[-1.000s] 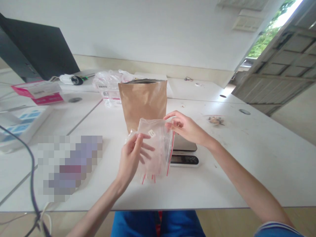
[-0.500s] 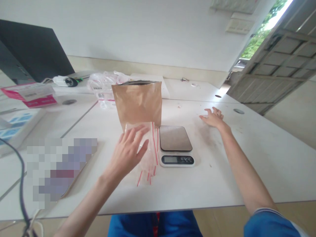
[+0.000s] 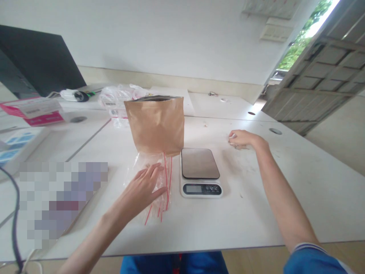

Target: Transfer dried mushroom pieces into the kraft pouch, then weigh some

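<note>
My left hand (image 3: 144, 185) lies flat, fingers apart, on a loose stack of clear zip bags with red stripes (image 3: 159, 179) on the white table (image 3: 228, 217). Right behind the stack stands an upright brown paper pouch (image 3: 155, 125), open at the top. A small digital kitchen scale (image 3: 200, 173) with an empty platform sits just right of the bags. My right hand (image 3: 243, 139) is stretched out to the far right of the scale, fingers curled down on the table over a small clear bag, of which only a pale edge shows at the fingertips.
Behind the pouch lies a heap of clear plastic bags (image 3: 114, 99). At the left are a pink-and-white box (image 3: 34, 110), a white-and-blue box (image 3: 14, 146), a dark monitor (image 3: 37, 61) and a cable (image 3: 13, 224). A blurred patch (image 3: 61, 198) covers something left of my arm.
My left hand put the zip bags down on the table and now rests on them. My right hand let go, reached far right and curled shut over the small bag there.
</note>
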{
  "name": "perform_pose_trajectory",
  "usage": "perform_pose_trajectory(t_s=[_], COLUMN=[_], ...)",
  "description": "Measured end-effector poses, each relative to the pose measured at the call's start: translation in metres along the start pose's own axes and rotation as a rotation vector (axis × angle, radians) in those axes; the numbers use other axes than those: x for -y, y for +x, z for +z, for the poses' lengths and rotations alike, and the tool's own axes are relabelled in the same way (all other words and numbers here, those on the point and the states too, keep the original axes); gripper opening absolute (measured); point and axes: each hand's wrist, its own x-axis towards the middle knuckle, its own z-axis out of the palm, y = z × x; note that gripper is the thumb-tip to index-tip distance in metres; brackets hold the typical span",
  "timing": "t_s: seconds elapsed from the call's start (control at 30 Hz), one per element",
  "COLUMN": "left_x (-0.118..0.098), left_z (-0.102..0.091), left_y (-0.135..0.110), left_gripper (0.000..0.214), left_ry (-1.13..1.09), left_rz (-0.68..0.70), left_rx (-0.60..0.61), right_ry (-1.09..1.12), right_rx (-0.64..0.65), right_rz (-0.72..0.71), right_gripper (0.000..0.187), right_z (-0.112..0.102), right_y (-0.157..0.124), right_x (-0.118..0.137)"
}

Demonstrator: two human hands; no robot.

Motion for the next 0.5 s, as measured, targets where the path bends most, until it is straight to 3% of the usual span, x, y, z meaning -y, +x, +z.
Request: perform_pose_trajectory(t_s=[0.07,0.13,0.23,0.37,0.43,0.5], left_x=[-0.005,-0.011,-0.028,-0.052,-0.056,-0.056], left_z=[-0.009,-0.020,-0.041,-0.061,-0.064,-0.064], left_y=[0.007,0.016,0.026,0.032,0.035,0.037], left_gripper=[0.046,0.045,0.043,0.037,0.041,0.038], left_ry=[-0.024,-0.088,-0.351,-1.185,-1.594,-1.832], left_rz=[0.009,-0.007,-0.114,-0.310,-0.359,-0.435], left_rx=[-0.010,-0.046,-0.152,-0.277,-0.302,-0.268], right_ry=[0.061,0.232,0.428,0.474,0.386,0.302], right_rx=[-0.006,-0.022,-0.017,0.045,0.064,0.073], right_rz=[-0.125,-0.419,-0.671,-0.996,-1.096,-1.148], right_gripper=[0.020,0.016,0.021,0.023,0.027,0.032], right_z=[-0.014,-0.026,-0.036,-0.033,-0.028,-0.023], right_y=[-0.016,-0.036,-0.068,-0.105,-0.120,-0.131], right_x=[0.021,0.045,0.080,0.116,0.127,0.134])
